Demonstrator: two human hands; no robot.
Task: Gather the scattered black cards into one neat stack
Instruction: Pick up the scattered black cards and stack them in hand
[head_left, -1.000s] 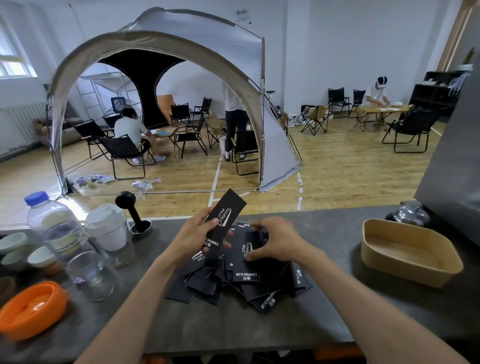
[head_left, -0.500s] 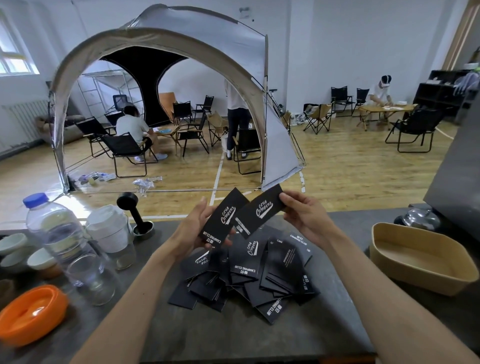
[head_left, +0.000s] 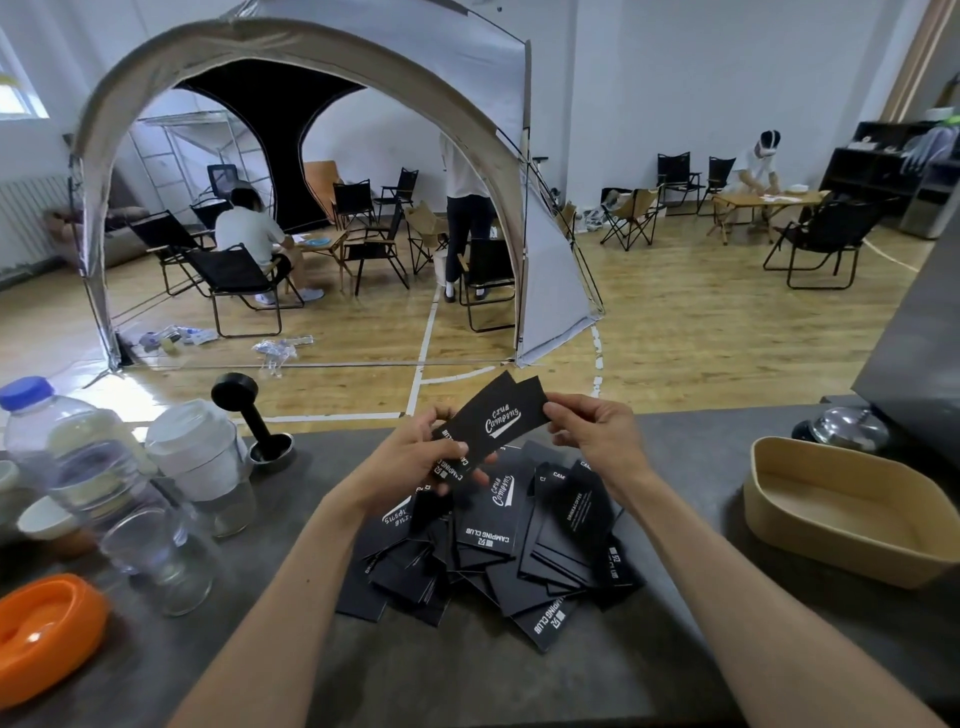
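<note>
- Left hand (head_left: 415, 467) grips the lower end of two overlapped black cards (head_left: 493, 421), raised above the pile (head_left: 498, 545).
- Right hand (head_left: 597, 431) pinches their upper end.
- Pile lies scattered on the counter (head_left: 467, 675), left of the tan tray (head_left: 852, 514).

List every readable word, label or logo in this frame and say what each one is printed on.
"Camping Club", white script: top card held in both hands.
"CAMPING CLUB", block letters: lower end of the held cards, by the left hand.
"Camping Club" script and "CAMPING CLUB" block: card in the pile.
"CAMPING CLUB": card at the pile's near edge.
Fine print on another pile card: too small to read.
Water bottle: no readable label.
</note>
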